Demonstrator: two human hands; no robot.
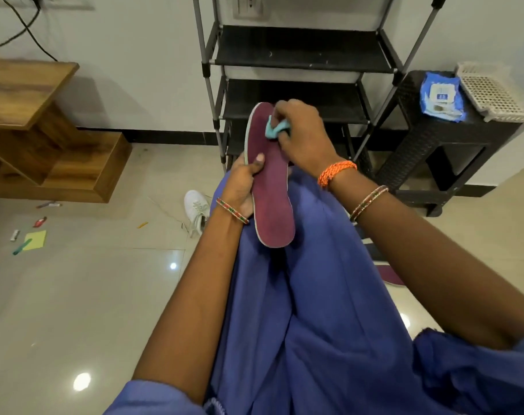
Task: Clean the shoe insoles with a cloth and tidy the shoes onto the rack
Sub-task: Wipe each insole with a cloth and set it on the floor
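A maroon insole (271, 187) with a pale rim stands tilted over my blue-clad lap. My left hand (244, 184) grips its left edge, thumb on the maroon face. My right hand (299, 133) pinches a small teal cloth (274, 130) against the insole's upper end. A white shoe (197, 211) lies on the floor to the left of my knee. Part of a second maroon insole (391, 275) shows on the floor under my right forearm. The black shoe rack (299, 64) stands straight ahead, its visible shelves bare.
A black wicker stool (434, 151) right of the rack bears a blue wipes packet (442, 95) and a white basket (494, 91). A wooden unit (45, 130) stands at left. A yellow note (34, 239) and small items lie scattered on the glossy floor.
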